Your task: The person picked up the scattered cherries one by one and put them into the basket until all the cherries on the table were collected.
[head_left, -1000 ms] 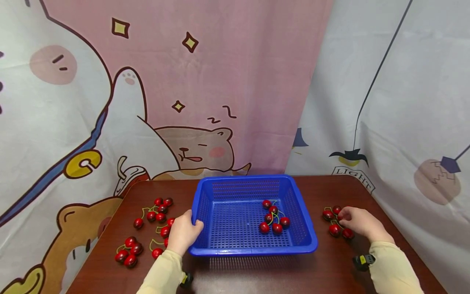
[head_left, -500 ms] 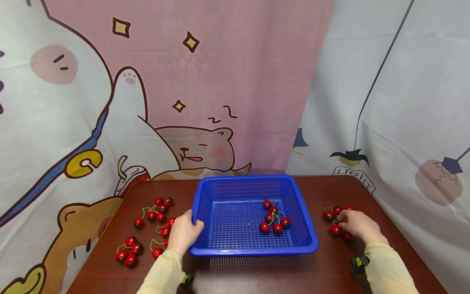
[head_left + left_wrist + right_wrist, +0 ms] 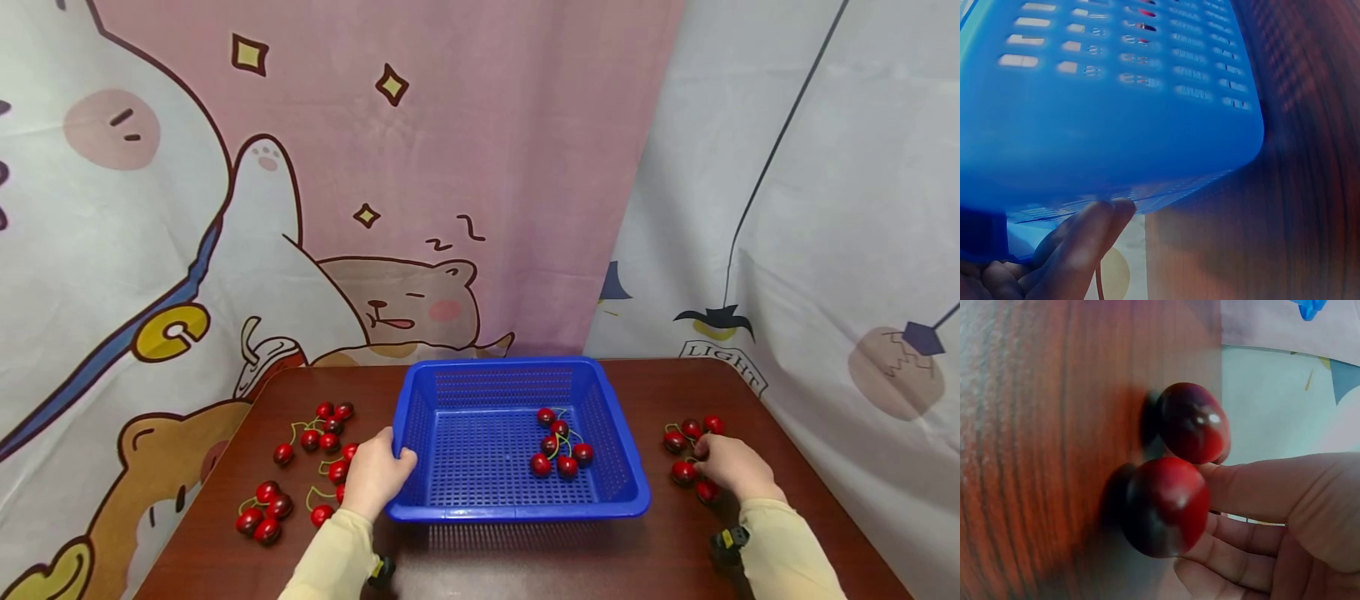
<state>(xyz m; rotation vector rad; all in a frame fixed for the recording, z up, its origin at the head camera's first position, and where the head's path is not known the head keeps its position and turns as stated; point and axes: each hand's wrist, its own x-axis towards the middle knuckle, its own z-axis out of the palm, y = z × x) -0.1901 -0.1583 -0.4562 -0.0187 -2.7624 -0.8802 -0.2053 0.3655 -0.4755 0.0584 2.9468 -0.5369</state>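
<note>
A blue plastic basket [image 3: 517,512] stands mid-table, with several dark red cherries [image 3: 567,467] on green stems lying in its right half. My left hand [image 3: 375,475] grips the basket's left rim, thumb over the inner side; in the left wrist view the fingers [image 3: 1085,244] lie against its wall. On the right, my right hand [image 3: 738,468] pinches at the stems of a pair of cherries [image 3: 683,473], its fingertips hidden behind the fruit in the right wrist view. Both cherries [image 3: 1167,506] show large there. Just behind them lie more cherries [image 3: 674,442].
Several cherry bunches lie on the left of the brown table [image 3: 510,567]: one bunch [image 3: 310,440] at the back, another [image 3: 266,531] nearer the front, and others [image 3: 322,516] partly behind the left hand. A cartoon-printed curtain [image 3: 555,167] hangs behind the table.
My right hand has shifted from the rear cherries toward the nearer pair, and the front cherry of that pair has moved slightly closer to me. The left hand and basket stay put.
</note>
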